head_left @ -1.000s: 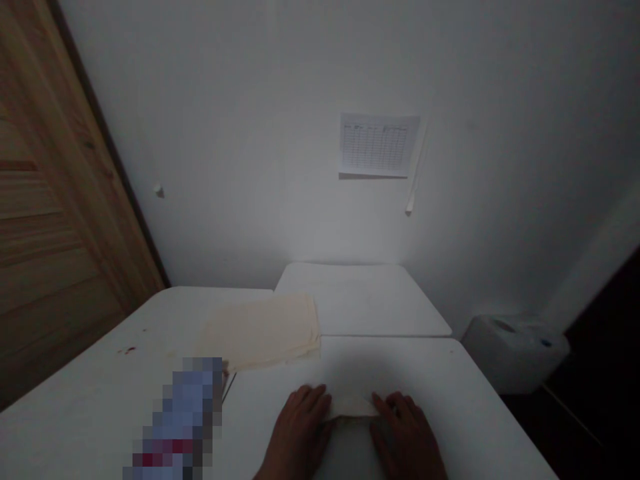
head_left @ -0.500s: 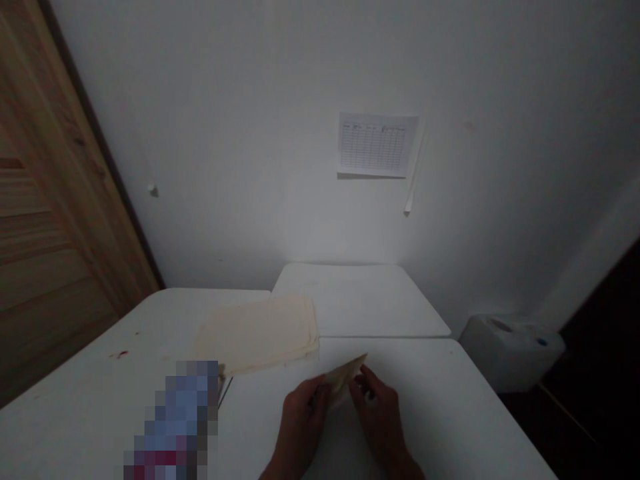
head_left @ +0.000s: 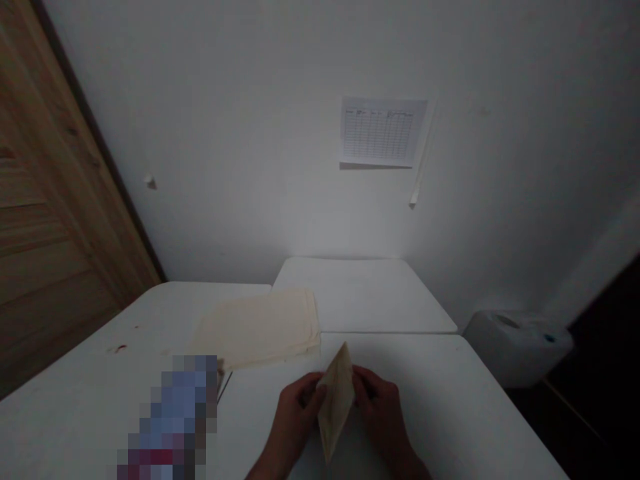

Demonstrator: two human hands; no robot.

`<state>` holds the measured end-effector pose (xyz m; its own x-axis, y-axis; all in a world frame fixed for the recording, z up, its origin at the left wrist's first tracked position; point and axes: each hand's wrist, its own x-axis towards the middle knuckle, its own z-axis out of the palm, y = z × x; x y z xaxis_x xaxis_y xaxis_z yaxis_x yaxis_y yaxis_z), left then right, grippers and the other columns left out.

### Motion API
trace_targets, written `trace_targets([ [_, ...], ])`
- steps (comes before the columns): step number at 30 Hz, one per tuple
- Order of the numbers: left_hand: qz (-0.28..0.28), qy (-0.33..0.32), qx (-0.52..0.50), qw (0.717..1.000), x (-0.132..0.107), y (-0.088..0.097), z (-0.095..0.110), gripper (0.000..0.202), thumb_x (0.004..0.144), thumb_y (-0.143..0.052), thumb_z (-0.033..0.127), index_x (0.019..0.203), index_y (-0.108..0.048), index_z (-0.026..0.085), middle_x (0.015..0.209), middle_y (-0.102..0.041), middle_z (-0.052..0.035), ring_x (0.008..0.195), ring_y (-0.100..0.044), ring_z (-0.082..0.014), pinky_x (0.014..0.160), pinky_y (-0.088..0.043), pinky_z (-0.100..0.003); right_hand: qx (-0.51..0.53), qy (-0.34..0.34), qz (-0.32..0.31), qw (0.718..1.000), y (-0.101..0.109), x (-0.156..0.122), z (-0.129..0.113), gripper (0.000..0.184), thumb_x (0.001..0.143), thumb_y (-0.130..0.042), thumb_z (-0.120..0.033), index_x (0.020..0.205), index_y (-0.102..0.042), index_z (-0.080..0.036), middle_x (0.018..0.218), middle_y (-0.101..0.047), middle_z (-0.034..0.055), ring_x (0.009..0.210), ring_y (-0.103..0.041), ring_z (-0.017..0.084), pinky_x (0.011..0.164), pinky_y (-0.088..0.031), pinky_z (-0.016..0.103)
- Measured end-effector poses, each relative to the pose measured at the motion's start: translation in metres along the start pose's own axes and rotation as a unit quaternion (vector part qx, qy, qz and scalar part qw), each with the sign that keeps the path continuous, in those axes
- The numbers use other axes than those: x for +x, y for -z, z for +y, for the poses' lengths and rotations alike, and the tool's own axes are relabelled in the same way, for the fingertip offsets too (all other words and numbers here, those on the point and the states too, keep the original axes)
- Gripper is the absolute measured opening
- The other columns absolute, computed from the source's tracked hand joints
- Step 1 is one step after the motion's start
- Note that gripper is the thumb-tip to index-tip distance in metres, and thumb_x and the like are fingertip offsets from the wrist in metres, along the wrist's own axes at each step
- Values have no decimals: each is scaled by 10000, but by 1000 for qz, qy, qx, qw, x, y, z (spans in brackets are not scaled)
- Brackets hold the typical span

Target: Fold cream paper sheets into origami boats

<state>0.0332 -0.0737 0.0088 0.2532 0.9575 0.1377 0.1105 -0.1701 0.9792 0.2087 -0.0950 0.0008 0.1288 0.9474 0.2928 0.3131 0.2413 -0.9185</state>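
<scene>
Both my hands hold a small folded beige cloth (head_left: 336,400) upright on edge above the white table (head_left: 450,400). My left hand (head_left: 293,420) grips its left face with curled fingers. On the other face my right hand (head_left: 380,417) pinches the cloth. A stack of flat beige cloths (head_left: 260,327) lies just beyond my hands, to the left.
A pixelated object (head_left: 170,420) sits at the table's near left. A second white table (head_left: 365,293) stands against the wall. A printed sheet (head_left: 383,131) hangs on the wall. A wooden door (head_left: 45,220) is at left, a white bin (head_left: 520,343) at right.
The cloth lay flat under both my hands a second ago. My hands have drawn together and lifted it, turning it upright on edge.
</scene>
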Motion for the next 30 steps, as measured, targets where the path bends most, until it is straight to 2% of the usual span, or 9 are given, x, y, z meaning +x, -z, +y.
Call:
trace_targets([
  [4, -32, 9, 5, 999, -2, 0, 5, 315, 836, -588, 388, 990, -722, 148, 944, -740, -100, 823, -684, -248, 733, -527, -308, -3, 5, -15, 1000, 1, -4, -7, 394, 924, -481, -477, 1044, -714, -183, 885, -741, 83, 724, -683, 196, 677, -535, 250],
  [8, -61, 3, -11, 998, -5, -4, 10, 318, 833, -592, 358, 1053, -699, 155, 966, -734, -87, 834, -676, -234, 778, -520, -313, -16, 15, -20, 1000, 2, -8, -12, 399, 923, -480, -469, 1080, -703, -179, 893, -737, 91, 768, -684, 206, 704, -534, 258],
  [14, -47, 27, -5, 999, -7, -3, 10, 300, 810, -612, 356, 989, -717, 139, 884, -737, -74, 794, -672, -242, 724, -525, -305, -18, 6, -22, 1000, 1, -8, -5, 341, 849, -593, -437, 1044, -718, -186, 708, -718, 47, 582, -648, 173, 573, -520, 241],
  [18, -52, 44, -21, 997, -5, 0, 3, 341, 812, -631, 444, 909, -737, 135, 802, -732, -70, 756, -676, -246, 661, -520, -292, 23, -21, -40, 999, 3, -4, -4, 283, 813, -643, -438, 890, -750, -187, 767, -738, 76, 687, -693, 216, 637, -546, 275],
  [21, -56, 70, -59, 994, -3, 2, -2, 411, 794, -652, 514, 874, -738, 120, 728, -719, -72, 703, -676, -247, 589, -507, -280, 54, -46, -48, 996, 6, 0, -6, 275, 807, -654, -438, 844, -745, -182, 808, -743, 85, 758, -704, 236, 695, -550, 297],
  [23, -62, 79, -75, 992, -3, 3, -3, 441, 796, -648, 541, 881, -736, 117, 704, -713, -68, 664, -671, -238, 565, -500, -277, 46, -53, -49, 996, 8, 1, -6, 275, 805, -657, -439, 826, -743, -179, 793, -742, 82, 747, -701, 236, 686, -546, 298],
  [27, -70, 62, -49, 994, -4, 2, 0, 424, 821, -625, 534, 846, -740, 127, 738, -716, -68, 705, -667, -226, 614, -503, -275, 18, -49, -68, 996, 10, 1, -5, 282, 795, -667, -442, 828, -751, -175, 759, -738, 76, 705, -696, 233, 642, -539, 292],
  [30, -58, 63, -16, 996, -5, 1, 1, 427, 801, -628, 546, 809, -732, 132, 689, -692, -49, 604, -629, -183, 522, -477, -238, 28, -47, -92, 994, 9, -1, -4, 287, 805, -657, -445, 834, -765, -181, 750, -742, 70, 694, -699, 232, 628, -537, 289],
])
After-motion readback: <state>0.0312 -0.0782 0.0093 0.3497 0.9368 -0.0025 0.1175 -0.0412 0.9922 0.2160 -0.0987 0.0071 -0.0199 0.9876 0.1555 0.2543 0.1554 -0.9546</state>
